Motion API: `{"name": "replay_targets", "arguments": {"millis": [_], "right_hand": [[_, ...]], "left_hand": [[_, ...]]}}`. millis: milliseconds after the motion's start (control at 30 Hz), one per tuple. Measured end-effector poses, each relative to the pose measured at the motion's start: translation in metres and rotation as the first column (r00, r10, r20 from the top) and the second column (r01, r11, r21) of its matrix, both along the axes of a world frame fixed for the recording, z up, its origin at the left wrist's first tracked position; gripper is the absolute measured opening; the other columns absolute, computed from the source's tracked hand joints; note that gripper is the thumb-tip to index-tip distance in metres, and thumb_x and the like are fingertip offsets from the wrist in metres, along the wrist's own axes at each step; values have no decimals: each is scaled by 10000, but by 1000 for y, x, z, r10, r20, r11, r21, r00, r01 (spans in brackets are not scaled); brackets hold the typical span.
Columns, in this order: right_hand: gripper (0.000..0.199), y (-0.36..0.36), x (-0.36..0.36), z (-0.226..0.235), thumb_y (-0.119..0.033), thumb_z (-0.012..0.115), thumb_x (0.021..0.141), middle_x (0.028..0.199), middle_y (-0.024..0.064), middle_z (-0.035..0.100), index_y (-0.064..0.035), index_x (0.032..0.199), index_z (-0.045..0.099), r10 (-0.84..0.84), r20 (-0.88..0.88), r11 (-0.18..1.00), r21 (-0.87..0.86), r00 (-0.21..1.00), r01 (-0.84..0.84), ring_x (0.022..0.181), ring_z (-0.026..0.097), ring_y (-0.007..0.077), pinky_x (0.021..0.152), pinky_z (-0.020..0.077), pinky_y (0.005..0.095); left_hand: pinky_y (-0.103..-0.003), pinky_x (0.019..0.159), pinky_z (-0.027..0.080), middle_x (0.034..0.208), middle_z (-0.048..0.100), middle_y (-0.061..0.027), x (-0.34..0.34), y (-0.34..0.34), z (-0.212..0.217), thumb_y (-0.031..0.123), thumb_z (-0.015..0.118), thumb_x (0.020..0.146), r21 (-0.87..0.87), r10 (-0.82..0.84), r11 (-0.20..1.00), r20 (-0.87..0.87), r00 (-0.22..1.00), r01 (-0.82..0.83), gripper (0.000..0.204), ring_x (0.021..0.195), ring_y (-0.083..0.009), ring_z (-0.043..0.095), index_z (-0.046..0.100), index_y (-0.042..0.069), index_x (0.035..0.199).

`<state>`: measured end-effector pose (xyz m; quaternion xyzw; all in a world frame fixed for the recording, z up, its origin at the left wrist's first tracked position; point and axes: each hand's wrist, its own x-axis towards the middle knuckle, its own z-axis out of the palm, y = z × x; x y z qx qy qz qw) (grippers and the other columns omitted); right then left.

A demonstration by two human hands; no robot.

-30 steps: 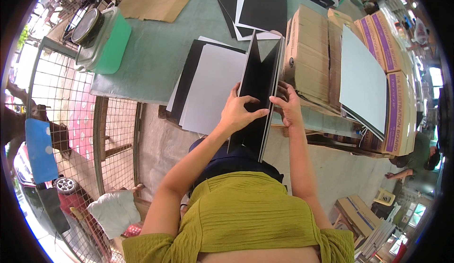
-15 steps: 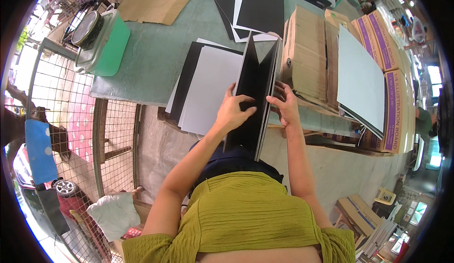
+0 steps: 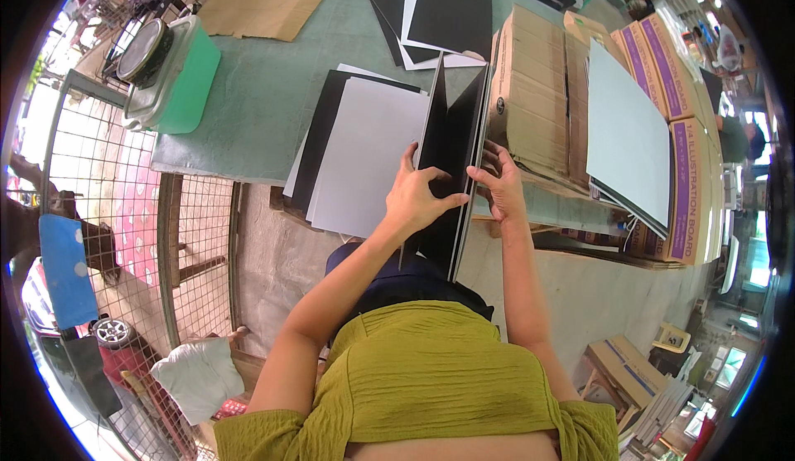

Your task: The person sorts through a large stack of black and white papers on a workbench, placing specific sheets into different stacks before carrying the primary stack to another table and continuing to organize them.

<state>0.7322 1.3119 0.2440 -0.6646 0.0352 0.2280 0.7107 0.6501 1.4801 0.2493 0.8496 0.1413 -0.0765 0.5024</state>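
Several boards with black and pale faces stand upright on edge in front of me, parted into a V. My left hand (image 3: 416,198) holds the left-hand board (image 3: 431,125), some fingers on its outer face. Its index finger and thumb reach into the gap, the thumb tip close to the right-hand boards. Pinched between the thumb and fingers of my right hand (image 3: 499,183) is the right-hand stack of black boards (image 3: 465,130). Left of them a pale sheet (image 3: 368,146) lies over a black sheet (image 3: 319,142), both overhanging the table's near edge.
The green table (image 3: 265,88) carries more black sheets (image 3: 451,14), a flat piece of brown cardboard (image 3: 269,1) and a green tub (image 3: 186,80). Cardboard boxes (image 3: 534,88) stand at right, with a pale board (image 3: 629,130) leaning there. Wire mesh (image 3: 132,212) borders the left side.
My left thumb has moved right, toward the right-hand boards, and the left hand has opened wider between thumb and index finger. My right hand keeps its grip. The whole view has shifted slightly.
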Motion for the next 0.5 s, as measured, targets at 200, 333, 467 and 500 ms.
{"name": "replay_targets", "arguments": {"millis": [200, 333, 467, 500], "right_hand": [[631, -6, 0, 0, -41, 767, 698, 1176, 80, 573, -51, 1263, 487, -30, -41, 999, 15, 999, 30, 972, 592, 170, 763, 548, 336], [684, -29, 3, -8, -50, 772, 691, 1179, 90, 577, -52, 1307, 474, -71, -55, 997, 22, 996, 73, 972, 591, 177, 749, 548, 340], [623, -69, 4, -21, -26, 748, 721, 1180, 96, 591, -20, 1292, 501, -106, -52, 991, 71, 993, 110, 1029, 574, 184, 833, 513, 326], [601, -77, 5, -27, -21, 743, 727, 1180, 96, 593, -10, 1281, 510, -101, -36, 990, 98, 994, 104, 1037, 573, 184, 854, 504, 324]], "left_hand": [[-430, 1053, 363, 1410, 364, -275, -3, 20, -15, 433, 780, 703, -82, -19, 996, 81, 997, 25, 519, 1346, -383, 343, 703, 83, 1077], [-391, 1039, 374, 1241, 547, -272, -7, 60, -41, 322, 685, 797, -210, -9, 978, -32, 999, 2, 459, 1274, -363, 436, 662, 17, 1140], [-294, 849, 441, 1142, 621, -111, -25, 131, -86, 248, 644, 862, -432, 158, 865, -251, 955, -256, 479, 1020, -194, 579, 576, -77, 1206], [-311, 881, 438, 1184, 611, -100, -31, 146, -104, 252, 622, 889, -494, 184, 819, -254, 949, -291, 487, 1053, -203, 573, 543, -62, 1253]]}}
